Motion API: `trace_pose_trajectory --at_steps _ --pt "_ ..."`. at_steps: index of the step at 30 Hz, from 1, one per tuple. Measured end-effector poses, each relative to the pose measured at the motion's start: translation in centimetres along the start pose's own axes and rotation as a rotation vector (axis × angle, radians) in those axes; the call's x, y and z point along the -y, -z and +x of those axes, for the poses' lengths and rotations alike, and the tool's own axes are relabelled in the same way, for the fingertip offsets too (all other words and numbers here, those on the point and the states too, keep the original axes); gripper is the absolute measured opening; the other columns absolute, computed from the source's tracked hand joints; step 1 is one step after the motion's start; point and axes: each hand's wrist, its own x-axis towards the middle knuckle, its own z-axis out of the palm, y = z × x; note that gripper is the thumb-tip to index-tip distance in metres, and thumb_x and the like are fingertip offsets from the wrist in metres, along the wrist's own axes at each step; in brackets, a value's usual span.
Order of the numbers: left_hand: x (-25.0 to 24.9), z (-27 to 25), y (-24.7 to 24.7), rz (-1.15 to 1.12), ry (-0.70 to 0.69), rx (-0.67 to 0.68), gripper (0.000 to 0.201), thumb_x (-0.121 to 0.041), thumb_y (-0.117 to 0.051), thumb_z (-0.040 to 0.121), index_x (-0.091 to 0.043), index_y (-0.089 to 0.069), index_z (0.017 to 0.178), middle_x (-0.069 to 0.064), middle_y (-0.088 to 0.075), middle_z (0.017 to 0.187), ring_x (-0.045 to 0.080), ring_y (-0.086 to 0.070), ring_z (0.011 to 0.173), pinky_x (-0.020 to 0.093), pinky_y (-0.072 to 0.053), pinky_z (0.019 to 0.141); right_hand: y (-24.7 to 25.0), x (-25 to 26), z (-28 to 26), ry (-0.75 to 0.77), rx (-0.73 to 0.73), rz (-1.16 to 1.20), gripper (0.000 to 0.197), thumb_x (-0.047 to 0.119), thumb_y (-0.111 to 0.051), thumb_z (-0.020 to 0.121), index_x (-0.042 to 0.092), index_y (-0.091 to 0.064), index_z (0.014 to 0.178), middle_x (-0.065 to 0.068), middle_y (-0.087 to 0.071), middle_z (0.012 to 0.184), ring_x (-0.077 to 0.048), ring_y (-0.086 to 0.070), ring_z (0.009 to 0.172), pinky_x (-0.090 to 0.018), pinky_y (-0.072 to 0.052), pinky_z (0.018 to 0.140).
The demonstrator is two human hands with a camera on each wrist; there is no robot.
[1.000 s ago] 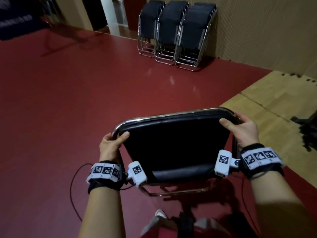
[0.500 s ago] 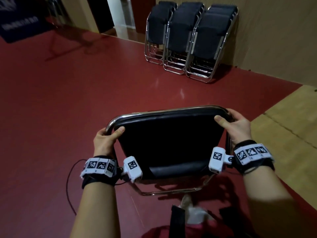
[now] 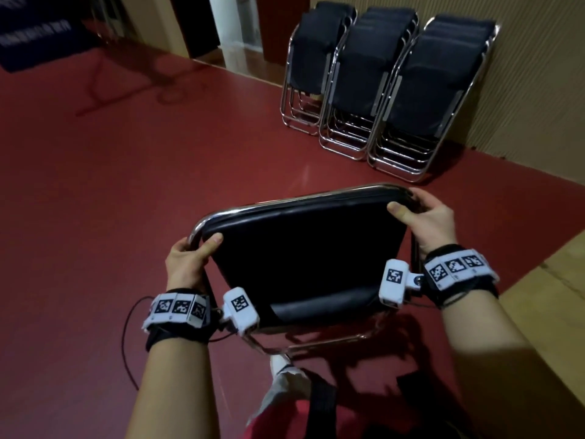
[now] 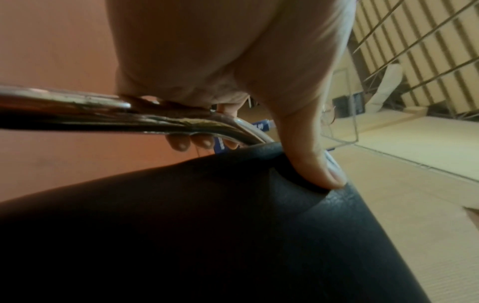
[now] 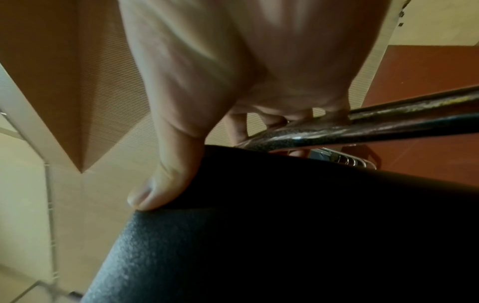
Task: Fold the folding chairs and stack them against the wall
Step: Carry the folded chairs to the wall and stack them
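My left hand [image 3: 186, 261] and right hand [image 3: 433, 220] each grip a top corner of the folded chair [image 3: 304, 255], thumbs on the black pad. I see stacked chairs [image 3: 380, 87] leaning on the wall [image 3: 538, 74] ahead.

text: none legible — dark banner [image 3: 34, 36] lettering blurred | wristband [image 3: 177, 308] markers — patterns only

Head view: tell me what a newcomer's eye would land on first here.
First, the folded black chair held up in the middle of the frame, the left hand and right hand each gripping a top corner of its chrome frame. Next, the three rows of folded chairs leaning against the ribbed wall at upper right, standing on the red floor.
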Motion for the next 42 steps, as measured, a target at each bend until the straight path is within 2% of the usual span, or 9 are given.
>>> trace_pose_trajectory --at_steps 3,7,13,19,22,27,35,39,42 --pt "-2.8 8.3 -3.0 0.043 0.019 0.029 0.059 -0.016 -0.084 0.077 0.001 -0.058 0.128 0.011 -0.065 0.114 0.026 -0.062 0.105 0.038 -0.049 0.097 -4.5 0.6 5.4 -0.027 -0.051 0.008 0.05 0.016 -0.087 0.071 0.015 -0.067 0.117 0.008 -0.069 0.101 0.008 -0.064 0.083 -0.002 -0.046 0.07" --pt "-6.9 17.7 -7.4 0.107 0.01 0.062 0.063 -0.015 -0.084 0.078 -0.001 -0.054 0.133 0.013 -0.064 0.126 0.028 -0.061 0.117 0.041 -0.047 0.106 -9.7 1.4 12.6 -0.036 -0.088 0.011 0.055 0.015 -0.087 0.07 0.011 -0.066 0.121 0.005 -0.069 0.104 -0.006 -0.066 0.094 -0.006 -0.049 0.076" --pt "-10.5 32.2 -15.9 0.149 -0.011 0.101 0.055 -0.016 -0.082 0.08 -0.002 -0.057 0.127 0.011 -0.063 0.114 0.024 -0.059 0.104 0.036 -0.048 0.096 -17.7 1.1 26.9 -0.055 -0.095 0.03 0.062 0.022 -0.088 0.068 0.011 -0.066 0.125 0.0 -0.07 0.113 -0.012 -0.067 0.105 -0.016 -0.051 0.087" --pt "-13.1 45.6 -25.1 0.162 0.012 0.053 0.051 -0.016 -0.082 0.08 -0.002 -0.059 0.124 0.011 -0.063 0.112 0.024 -0.059 0.1 0.037 -0.049 0.095 -25.4 1.7 42.9 -0.092 -0.035 0.074 0.048 0.011 -0.084 0.074 0.011 -0.066 0.119 0.007 -0.069 0.103 0.006 -0.064 0.086 -0.005 -0.048 0.07" --pt "-15.2 51.6 -29.0 0.113 0.026 0.024 0.054 -0.014 -0.081 0.081 -0.001 -0.057 0.127 0.011 -0.063 0.114 0.024 -0.059 0.101 0.036 -0.048 0.096 -29.0 3.5 50.7 -0.08 -0.021 0.077 0.052 0.011 -0.085 0.073 0.013 -0.065 0.121 0.005 -0.069 0.106 -0.001 -0.065 0.093 -0.006 -0.049 0.072" --pt "-18.1 63.2 -34.0 0.095 0.043 -0.003 0.051 -0.016 -0.084 0.078 -0.008 -0.057 0.121 0.007 -0.064 0.112 0.023 -0.06 0.101 0.039 -0.049 0.1 -36.0 6.5 62.3 -0.028 0.024 0.056 0.042 0.008 -0.083 0.075 0.018 -0.067 0.112 0.01 -0.069 0.096 0.01 -0.066 0.08 -0.006 -0.048 0.072" --pt "-22.8 85.5 -45.3 0.059 0.029 0.064 0.056 -0.016 -0.084 0.077 -0.002 -0.058 0.125 0.008 -0.063 0.11 0.021 -0.058 0.096 0.036 -0.049 0.095 -48.6 6.6 81.7 -0.041 -0.065 0.071 0.046 0.009 -0.084 0.074 0.01 -0.068 0.117 0.003 -0.071 0.098 0.001 -0.068 0.082 -0.01 -0.051 0.068" --pt "-26.8 95.3 -50.4 0.075 0.013 0.104 0.056 -0.008 -0.082 0.078 0.0 -0.056 0.128 0.008 -0.063 0.113 0.02 -0.059 0.1 0.032 -0.049 0.092 -53.9 7.1 89.6 -0.069 -0.143 0.084 0.041 0.009 -0.084 0.073 0.02 -0.068 0.109 0.005 -0.071 0.1 -0.012 -0.067 0.096 -0.02 -0.053 0.082" --pt "-29.1 101.7 -53.6 0.117 0.008 0.147 0.053 -0.008 -0.083 0.078 -0.003 -0.057 0.123 0.005 -0.064 0.108 0.02 -0.06 0.099 0.032 -0.049 0.092 -57.2 7.3 94.5 -0.072 -0.155 0.08 0.04 0.007 -0.083 0.074 0.025 -0.067 0.106 0.007 -0.07 0.099 -0.01 -0.067 0.095 -0.025 -0.052 0.088"
